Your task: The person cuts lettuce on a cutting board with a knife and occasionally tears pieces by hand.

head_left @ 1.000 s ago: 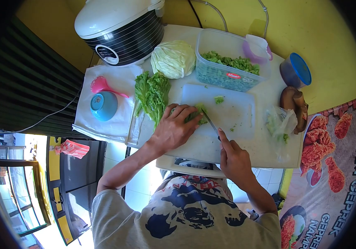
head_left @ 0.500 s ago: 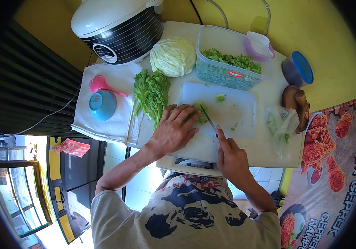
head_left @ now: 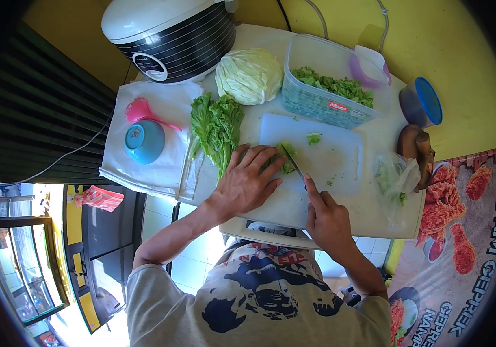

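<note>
My right hand (head_left: 329, 221) is closed around the handle of a knife (head_left: 295, 164), forefinger stretched along its top. The blade rests against cut lettuce (head_left: 288, 152) on a white cutting board (head_left: 340, 150). My left hand (head_left: 248, 182) presses down on that lettuce at the board's left edge, fingers bent over it and close to the blade. How much lettuce lies under the fingers is hidden. A small lettuce scrap (head_left: 314, 138) and some crumbs lie farther right on the board. Left of it, near my left hand, is a bunch of leafy lettuce (head_left: 218, 130).
Behind the board stand a clear tub (head_left: 317, 110) of chopped lettuce and a cabbage (head_left: 249, 76). A rice cooker (head_left: 173, 46) is at the back left. A blue bowl (head_left: 144, 141) and pink ladle (head_left: 139, 110) lie left; a plastic bag (head_left: 395, 179) and blue-lidded container (head_left: 421, 101) right.
The view has shifted slightly, so the table items sit a little farther right. Both hands keep nearly the same pose, with the knife still at the lettuce.
</note>
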The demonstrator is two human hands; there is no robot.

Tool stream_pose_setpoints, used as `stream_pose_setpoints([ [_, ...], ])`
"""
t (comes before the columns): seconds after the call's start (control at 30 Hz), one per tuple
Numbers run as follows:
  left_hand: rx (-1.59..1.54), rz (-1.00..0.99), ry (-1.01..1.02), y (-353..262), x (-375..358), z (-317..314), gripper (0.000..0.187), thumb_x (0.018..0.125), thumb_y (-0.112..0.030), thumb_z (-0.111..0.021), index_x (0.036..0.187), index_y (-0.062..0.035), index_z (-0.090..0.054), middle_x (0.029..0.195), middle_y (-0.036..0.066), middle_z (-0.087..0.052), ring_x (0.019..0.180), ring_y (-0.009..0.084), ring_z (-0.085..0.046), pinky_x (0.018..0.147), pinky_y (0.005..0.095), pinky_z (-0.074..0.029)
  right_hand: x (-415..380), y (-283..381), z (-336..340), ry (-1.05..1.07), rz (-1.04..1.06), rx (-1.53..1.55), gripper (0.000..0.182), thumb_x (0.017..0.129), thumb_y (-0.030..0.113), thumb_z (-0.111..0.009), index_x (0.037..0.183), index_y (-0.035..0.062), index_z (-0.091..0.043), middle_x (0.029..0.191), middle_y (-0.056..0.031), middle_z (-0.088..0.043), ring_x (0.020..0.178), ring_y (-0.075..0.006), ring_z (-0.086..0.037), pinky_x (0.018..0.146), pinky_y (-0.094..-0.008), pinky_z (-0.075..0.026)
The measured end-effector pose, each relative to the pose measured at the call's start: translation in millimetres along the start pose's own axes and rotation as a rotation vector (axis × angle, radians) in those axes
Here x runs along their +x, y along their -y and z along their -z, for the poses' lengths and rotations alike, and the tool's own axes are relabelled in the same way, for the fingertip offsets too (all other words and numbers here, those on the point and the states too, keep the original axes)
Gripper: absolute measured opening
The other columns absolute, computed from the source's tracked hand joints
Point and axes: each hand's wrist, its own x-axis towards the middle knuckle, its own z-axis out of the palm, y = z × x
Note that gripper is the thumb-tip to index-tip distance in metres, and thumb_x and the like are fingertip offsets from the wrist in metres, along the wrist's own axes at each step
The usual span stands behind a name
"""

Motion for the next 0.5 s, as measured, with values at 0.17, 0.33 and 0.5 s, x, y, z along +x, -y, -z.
stream_pose_setpoints([
  [0.17,0.006,-0.003,-0.007,-0.4,-0.2,0.3,0.049,0.093,-0.024,-0.074,0.137,-0.0065,-0.063,0.139,0.013,-0.057,0.133,0.0321,-0.053,0.112,0.0511,-0.039,19.5,0.8,-4.5,0.0,0.011,-0.019,0.074,0.09,0.004,-0.066,0.16,0.0063,-0.041,0.08,-0.0126,-0.061,0.051,-0.0292,-0.062,0.049,-0.042,-0.054],
  [0.33,0.024,-0.015,-0.033,-1.1,0.2,-1.0,0.048,0.093,-0.023,-0.074,0.136,-0.0064,-0.064,0.137,0.013,-0.058,0.131,0.033,-0.053,0.111,0.0521,-0.039,6.8,0.8,4.7,0.051,0.002,-0.041,0.074,0.09,0.005,-0.066,0.159,0.0054,-0.041,0.079,-0.013,-0.061,0.052,-0.0298,-0.062,0.049,-0.0432,-0.054],
  [0.5,0.014,-0.009,-0.049,-2.3,1.2,-1.8,0.044,0.092,-0.023,-0.074,0.133,-0.0076,-0.067,0.135,0.013,-0.059,0.129,0.0325,-0.054,0.111,0.0512,-0.039,-3.6,0.4,5.9,0.051,-0.026,-0.02,0.072,0.091,0.005,-0.065,0.159,0.007,-0.042,0.079,-0.0131,-0.061,0.052,-0.0308,-0.063,0.05,-0.044,-0.055],
])
